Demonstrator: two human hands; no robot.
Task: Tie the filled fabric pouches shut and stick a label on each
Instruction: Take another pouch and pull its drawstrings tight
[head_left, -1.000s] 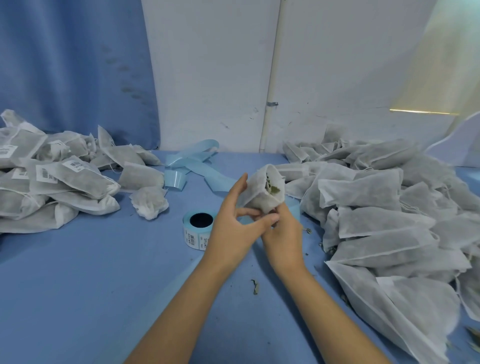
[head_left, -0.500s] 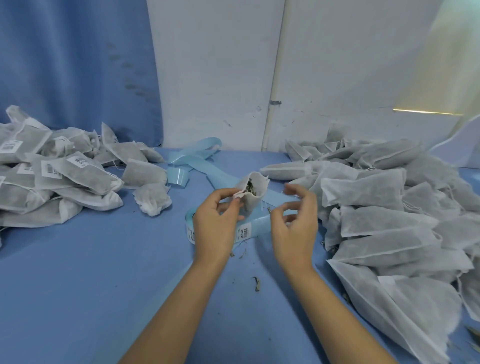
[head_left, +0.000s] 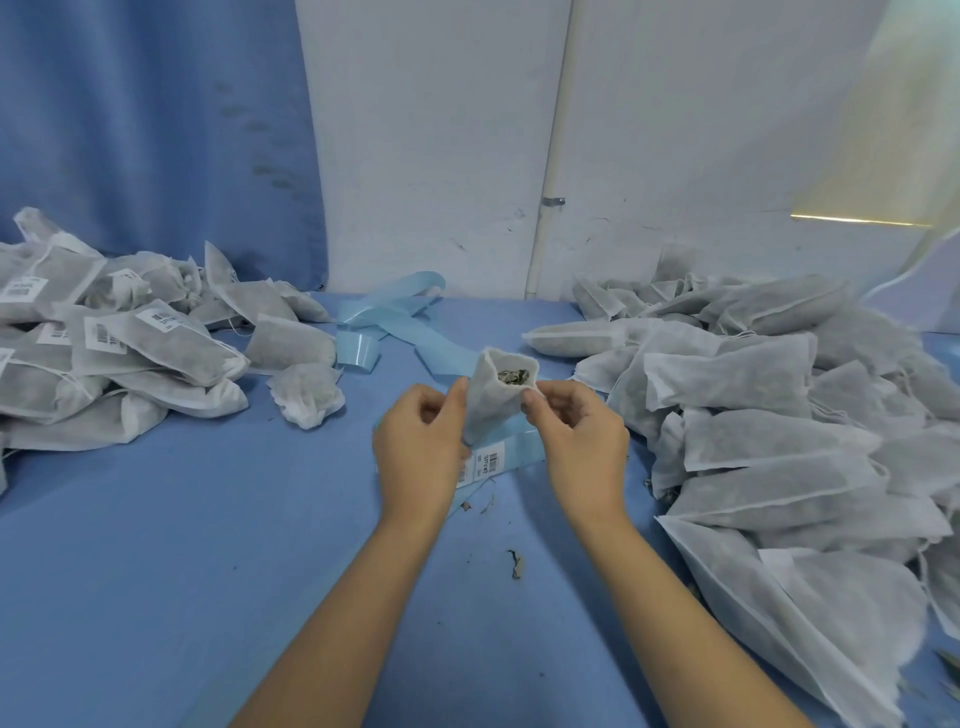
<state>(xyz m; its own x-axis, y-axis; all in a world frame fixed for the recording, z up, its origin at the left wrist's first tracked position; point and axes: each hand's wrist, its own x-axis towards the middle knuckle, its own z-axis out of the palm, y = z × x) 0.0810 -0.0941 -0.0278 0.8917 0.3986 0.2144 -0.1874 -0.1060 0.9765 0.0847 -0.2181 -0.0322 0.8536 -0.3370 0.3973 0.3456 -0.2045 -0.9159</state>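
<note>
The pouch (head_left: 491, 410) stands upright between the hands above the worktop (head_left: 208, 519), long axis near vertical, open mouth upward; left hand (head_left: 415, 452) pinches its left side, right hand (head_left: 582, 441) its right rim, equally near, so tying likely pulls sideways.

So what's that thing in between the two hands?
An open fabric pouch, dried leaves showing at its mouth; the left hand and right hand pinch its sides, seen in the head view.

- Tabletop (head_left: 156, 571) front-left: open passage between the heaps.
- Labelled pouch heap (head_left: 156, 358) blocks far left.
- Unlabelled pouch heap (head_left: 769, 441) crowds whole right side.
- Label strip (head_left: 485, 462) lies centre.
</note>
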